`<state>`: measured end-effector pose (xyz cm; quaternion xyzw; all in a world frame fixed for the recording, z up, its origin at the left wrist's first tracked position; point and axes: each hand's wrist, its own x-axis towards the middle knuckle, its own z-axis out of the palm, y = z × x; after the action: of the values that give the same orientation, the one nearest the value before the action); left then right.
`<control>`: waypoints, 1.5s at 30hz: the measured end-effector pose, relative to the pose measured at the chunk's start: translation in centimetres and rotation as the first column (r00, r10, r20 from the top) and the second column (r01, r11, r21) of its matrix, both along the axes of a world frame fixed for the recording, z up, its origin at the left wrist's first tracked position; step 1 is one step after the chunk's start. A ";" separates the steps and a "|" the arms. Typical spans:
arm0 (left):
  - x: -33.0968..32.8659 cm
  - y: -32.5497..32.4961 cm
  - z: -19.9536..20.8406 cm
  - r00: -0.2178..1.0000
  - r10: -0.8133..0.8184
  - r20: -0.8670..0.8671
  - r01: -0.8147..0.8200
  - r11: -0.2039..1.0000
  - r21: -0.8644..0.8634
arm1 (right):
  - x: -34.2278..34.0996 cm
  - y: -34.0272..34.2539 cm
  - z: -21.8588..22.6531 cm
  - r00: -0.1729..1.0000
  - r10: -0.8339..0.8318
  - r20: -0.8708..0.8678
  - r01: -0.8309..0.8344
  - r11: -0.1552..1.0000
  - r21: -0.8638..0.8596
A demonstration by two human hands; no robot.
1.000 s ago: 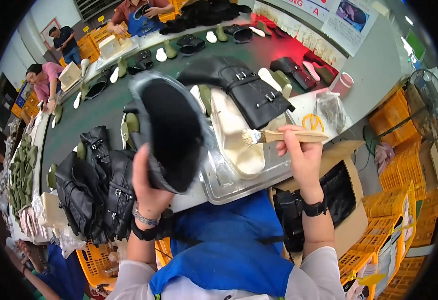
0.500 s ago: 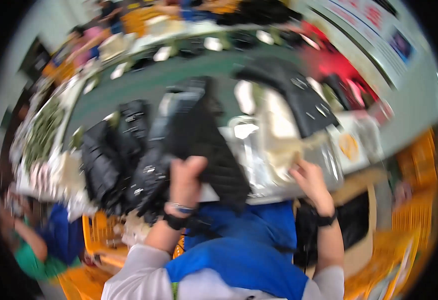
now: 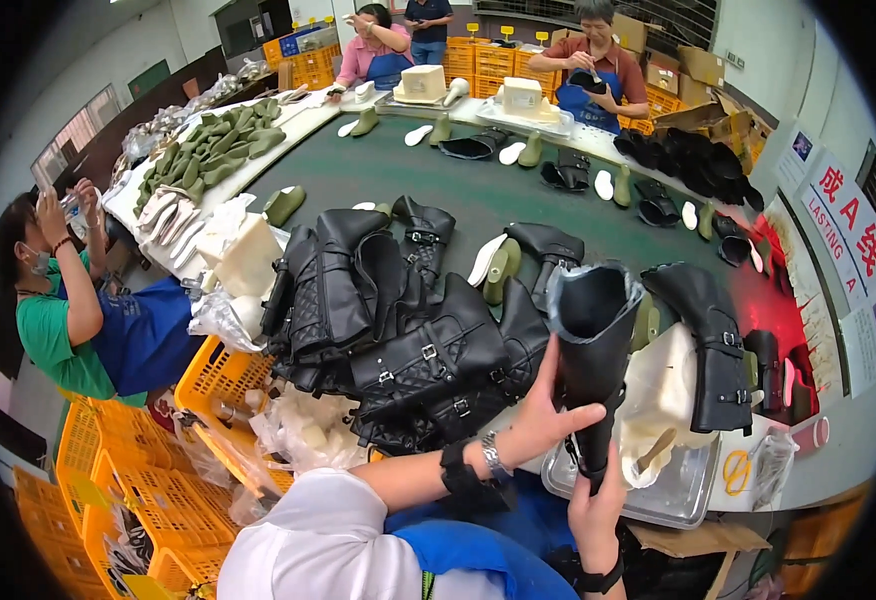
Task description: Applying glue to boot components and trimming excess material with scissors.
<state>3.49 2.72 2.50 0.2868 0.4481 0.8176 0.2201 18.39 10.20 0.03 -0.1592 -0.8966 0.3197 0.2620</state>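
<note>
A black boot upper (image 3: 595,345) stands nearly upright before me, its wide top opening facing up and its lining edge showing. My left hand (image 3: 536,425) grips its side, thumb across the front and fingers partly hidden behind. Lower down, my right hand (image 3: 598,510) closes round the narrow bottom end. Just right of it, a wooden-handled tool (image 3: 655,452) rests in a cream-coated container (image 3: 648,410) on a metal tray (image 3: 693,490). To the left lies a heap of black buckled boot uppers (image 3: 428,350). Another black boot upper (image 3: 713,345) leans beyond the cream container.
A green conveyor belt (image 3: 358,165) carries olive shoe lasts (image 3: 499,268), pale insoles and black uppers. More olive lasts (image 3: 208,150) are piled at far left. Orange crates (image 3: 168,500) stand at lower left. A person in green (image 3: 58,320) sits left; other people work across the belt.
The blurred view has steadied and tilted up. My right hand has left the cream container's area and moved to the boot upper, which both hands now hold upright.
</note>
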 end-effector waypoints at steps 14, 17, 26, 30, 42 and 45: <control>-3.9 -11.4 4.5 0.973 -0.157 0.172 0.221 0.853 -0.473 | -6.5 -1.5 2.8 0.906 0.308 -0.291 -0.346 0.143 -0.927; -6.5 -13.0 8.2 0.996 -0.082 -0.039 0.048 0.837 -0.545 | -6.5 -1.6 2.6 0.895 0.372 -0.247 -0.353 0.251 -0.901; -30.5 -21.9 17.4 0.848 0.336 -0.410 -0.522 0.668 -0.531 | -2.0 -1.2 -1.3 0.890 0.451 0.063 -0.205 0.520 -0.829; -42.7 -24.9 14.3 0.792 0.444 -0.419 -0.605 0.472 -0.642 | 0.5 -1.8 -1.0 0.908 0.376 0.183 -0.114 0.644 -0.757; -54.3 -30.7 0.3 0.787 0.084 -0.612 -0.598 -0.140 -0.789 | 0.7 -3.0 1.1 0.832 0.203 0.516 0.133 0.830 -0.542; -52.1 -28.9 0.4 0.371 0.876 -0.309 -0.680 0.030 -0.732 | -0.3 -3.2 1.9 0.808 0.191 0.558 0.179 0.822 -0.541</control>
<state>-48.60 -26.20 2.88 -0.2306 0.8001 0.5409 -0.1190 18.11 7.03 1.94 -0.3180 -0.7955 0.5078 -0.0902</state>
